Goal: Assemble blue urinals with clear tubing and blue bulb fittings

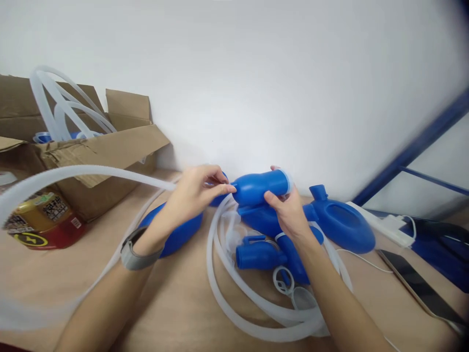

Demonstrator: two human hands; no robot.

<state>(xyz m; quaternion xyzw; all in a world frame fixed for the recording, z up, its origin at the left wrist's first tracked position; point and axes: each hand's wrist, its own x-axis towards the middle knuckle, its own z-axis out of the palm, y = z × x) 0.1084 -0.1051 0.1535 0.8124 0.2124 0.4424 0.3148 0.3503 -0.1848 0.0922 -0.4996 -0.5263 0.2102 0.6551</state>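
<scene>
A blue plastic funnel-shaped cup (252,188) with a pale rim lies sideways in the air above the table. My right hand (287,208) wraps around its wide end, thumb on the near side. At the narrow end, the thumb and fingers of my left hand (200,188) pinch the tip. A thick white hose (110,171) loops in from the left and disappears behind my left hand; whether it joins the cup there is hidden. Below the cup lie another blue cup with a handle (258,255), a coiled white hose (234,313) and a clear round lid (303,298).
An open cardboard box (110,146) with hoses stands left, beside a red-and-yellow package (47,220). A blue bottle (176,234) lies under my left wrist. At right are another blue bottle (346,227), a white power strip (388,227) and a phone (421,288). A white wall (234,88) rises behind.
</scene>
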